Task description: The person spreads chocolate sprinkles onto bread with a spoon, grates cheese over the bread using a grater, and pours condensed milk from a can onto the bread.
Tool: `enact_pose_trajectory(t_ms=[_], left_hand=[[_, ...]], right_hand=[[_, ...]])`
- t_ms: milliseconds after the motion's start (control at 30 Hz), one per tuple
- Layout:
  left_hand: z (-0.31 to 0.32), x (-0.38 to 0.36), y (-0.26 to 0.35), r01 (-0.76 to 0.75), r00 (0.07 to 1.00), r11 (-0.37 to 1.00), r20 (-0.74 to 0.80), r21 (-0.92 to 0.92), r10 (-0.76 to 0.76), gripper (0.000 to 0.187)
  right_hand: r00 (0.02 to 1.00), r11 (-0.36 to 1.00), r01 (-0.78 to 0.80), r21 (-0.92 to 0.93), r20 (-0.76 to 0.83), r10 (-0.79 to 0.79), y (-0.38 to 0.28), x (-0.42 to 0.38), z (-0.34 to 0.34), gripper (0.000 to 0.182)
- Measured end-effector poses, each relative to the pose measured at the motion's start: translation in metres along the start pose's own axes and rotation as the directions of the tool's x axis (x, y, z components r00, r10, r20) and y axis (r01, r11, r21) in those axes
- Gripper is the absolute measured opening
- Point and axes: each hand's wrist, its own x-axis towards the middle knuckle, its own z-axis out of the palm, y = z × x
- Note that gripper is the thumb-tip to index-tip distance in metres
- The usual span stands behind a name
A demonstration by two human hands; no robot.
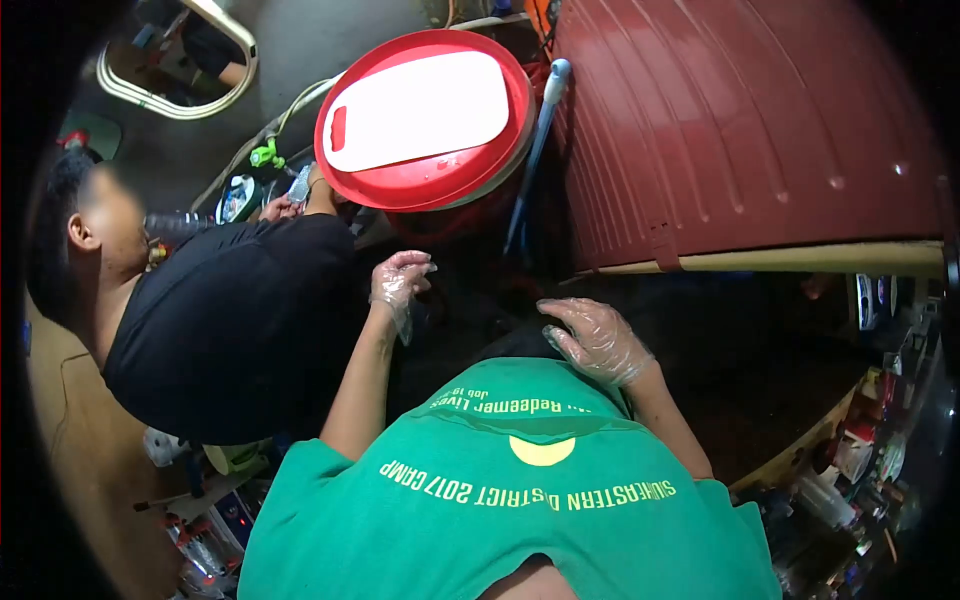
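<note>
The person wearing a green T-shirt (480, 500) had both arms stretched forward from six o'clock. The left hand (402, 285), in a clear plastic glove, hung just off centre towards nine o'clock, its fingers curled and the fingertips apart from the thumb. The right hand (597, 340), gloved the same way, hung between three and four o'clock, its fingers loosely bent and the thumb parted from them. The space between the two was too dark to say what, if anything, lay there.

Just beyond the left hand, between eleven and twelve o'clock, was a red round tray (450, 185), with a few water drops on its near side. A white cutting board (420, 110) lay flat upon it, its handle slot towards ten o'clock. A blue pole (537, 150) leaned beside the tray at one o'clock, and a maroon ribbed panel (750, 130) spread across two o'clock.

At nine o'clock a co-worker in a black top (240, 320) reached forward, hands near a green tap (265, 154) at ten o'clock. Beyond the tap was a round-cornered mirror (180, 60).
</note>
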Motion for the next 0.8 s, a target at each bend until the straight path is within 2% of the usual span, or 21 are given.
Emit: enact_pose_trajectory(t_ms=[200,367,433,533,633,800], left_hand=[[-0.008,0.022,0.01,-0.074,0.997,0.99,-0.025,-0.122,0.072,0.02],[-0.011,0.02,0.031,-0.17,0.971,0.948,-0.207,-0.268,0.115,0.022],[-0.006,0.014,0.033,-0.201,0.957,0.941,-0.259,-0.271,0.13,0.022],[-0.001,0.0,0.034,-0.205,0.939,0.948,-0.322,-0.242,0.121,0.022],[0.004,0.002,0.016,-0.167,0.955,0.943,-0.286,-0.289,0.082,0.024],[0.026,-0.013,0.009,-0.165,0.934,0.936,-0.355,-0.311,0.046,0.023]], right_hand=[[0.999,1.0,0.019,-0.002,-0.037,-0.019,0.006,-0.01,-0.013,0.036],[0.996,0.996,0.085,-0.032,0.009,-0.085,0.009,-0.024,-0.037,0.036],[0.993,0.992,0.119,-0.043,0.026,-0.118,0.016,-0.029,-0.047,0.036],[0.988,0.988,0.151,-0.031,0.042,-0.15,0.021,-0.037,-0.061,0.036],[0.991,0.993,0.12,-0.018,0.06,-0.119,0.027,-0.046,-0.068,0.036],[0.99,0.996,0.093,0.007,0.105,-0.093,0.047,-0.064,-0.08,0.035]])
